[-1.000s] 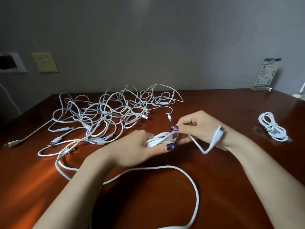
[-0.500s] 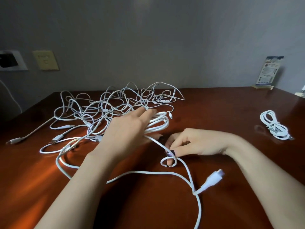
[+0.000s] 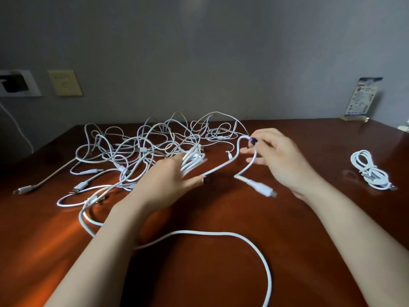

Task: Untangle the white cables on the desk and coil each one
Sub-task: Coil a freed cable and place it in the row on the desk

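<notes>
Head view: the left hand (image 3: 168, 181) grips a half-wound coil (image 3: 193, 161) of white cable over the bench (image 3: 199, 275). The right hand (image 3: 282, 161) pinches its free length (image 3: 241, 141) above the plug (image 3: 263, 189). The tangled pile (image 3: 141, 147) lies behind, and a finished coil (image 3: 370, 172) lies far right.

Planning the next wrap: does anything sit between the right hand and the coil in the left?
Only a loose plug end on the desk between them; the cable runs free from coil to right hand.

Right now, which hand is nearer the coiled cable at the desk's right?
Right. The right hand is left of the coiled cable, apart from it; the left hand lies farther left.
</notes>
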A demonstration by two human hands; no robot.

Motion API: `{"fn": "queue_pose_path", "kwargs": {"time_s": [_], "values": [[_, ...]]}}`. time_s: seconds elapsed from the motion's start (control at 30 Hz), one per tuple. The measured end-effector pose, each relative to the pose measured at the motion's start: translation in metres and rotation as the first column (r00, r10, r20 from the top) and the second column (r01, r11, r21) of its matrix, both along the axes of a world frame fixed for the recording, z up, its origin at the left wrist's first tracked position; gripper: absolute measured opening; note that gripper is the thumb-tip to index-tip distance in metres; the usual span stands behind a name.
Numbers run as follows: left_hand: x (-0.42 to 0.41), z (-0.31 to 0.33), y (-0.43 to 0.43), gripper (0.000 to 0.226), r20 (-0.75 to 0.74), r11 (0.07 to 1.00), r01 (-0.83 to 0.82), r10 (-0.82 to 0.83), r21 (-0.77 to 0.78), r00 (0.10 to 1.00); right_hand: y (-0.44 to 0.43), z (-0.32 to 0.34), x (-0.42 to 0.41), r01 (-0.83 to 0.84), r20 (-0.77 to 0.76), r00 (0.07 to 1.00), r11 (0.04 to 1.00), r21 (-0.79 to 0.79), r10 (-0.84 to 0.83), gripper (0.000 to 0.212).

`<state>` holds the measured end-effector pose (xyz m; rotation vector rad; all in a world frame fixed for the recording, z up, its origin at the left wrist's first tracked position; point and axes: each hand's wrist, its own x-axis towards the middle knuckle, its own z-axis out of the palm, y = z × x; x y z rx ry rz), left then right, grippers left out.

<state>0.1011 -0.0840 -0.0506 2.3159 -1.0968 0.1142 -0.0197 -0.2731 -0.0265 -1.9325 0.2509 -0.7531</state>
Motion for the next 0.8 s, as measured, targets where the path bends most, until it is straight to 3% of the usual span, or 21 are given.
{"fn": "queue_pose_path", "kwargs": {"time_s": [0.13,0.2,0.3,0.43,0.53,0.6,0.63,0.73,0.8], "values": [[0.003,0.002,0.001,0.038,-0.067,0.991,-0.119,0.115,-0.066,0.991,0.004,0.014,-0.009,-0.205,0.114,0.979,0.867,0.454,0.172,0.021],[0.004,0.002,0.002,0.022,-0.087,0.973,-0.172,0.160,-0.151,0.983,0.005,0.020,-0.013,-0.270,0.149,0.963,0.778,0.567,0.225,0.020],[0.008,0.005,0.004,0.034,-0.323,0.933,-0.171,0.063,-0.318,0.944,0.002,0.026,-0.017,-0.331,0.166,0.942,0.734,0.593,0.290,0.020],[0.003,0.012,0.003,0.040,-0.516,0.859,-0.151,-0.146,-0.490,0.844,0.007,0.023,-0.017,-0.305,0.182,0.949,0.898,0.318,0.257,0.021],[-0.003,0.015,0.000,0.039,-0.560,0.774,-0.130,-0.320,-0.620,0.764,0.023,0.019,-0.020,-0.251,0.246,0.936,0.967,-0.031,0.251,0.018],[-0.007,0.013,-0.003,0.061,-0.557,0.765,-0.126,-0.334,-0.631,0.761,0.031,0.016,-0.023,-0.233,0.284,0.912,0.943,-0.238,0.296,0.016],[-0.006,0.008,-0.005,0.060,-0.534,0.775,-0.118,-0.308,-0.621,0.787,0.035,0.014,-0.025,-0.225,0.287,0.903,0.922,-0.315,0.319,0.015],[-0.003,-0.002,-0.009,0.017,-0.433,0.845,-0.044,-0.228,-0.533,0.872,0.041,0.010,-0.027,-0.218,0.251,0.895,0.852,-0.476,0.369,0.012],[-0.001,-0.008,-0.012,0.029,-0.427,0.869,0.002,-0.245,-0.494,0.871,0.044,0.008,-0.027,-0.229,0.219,0.892,0.812,-0.537,0.396,0.013]]}}
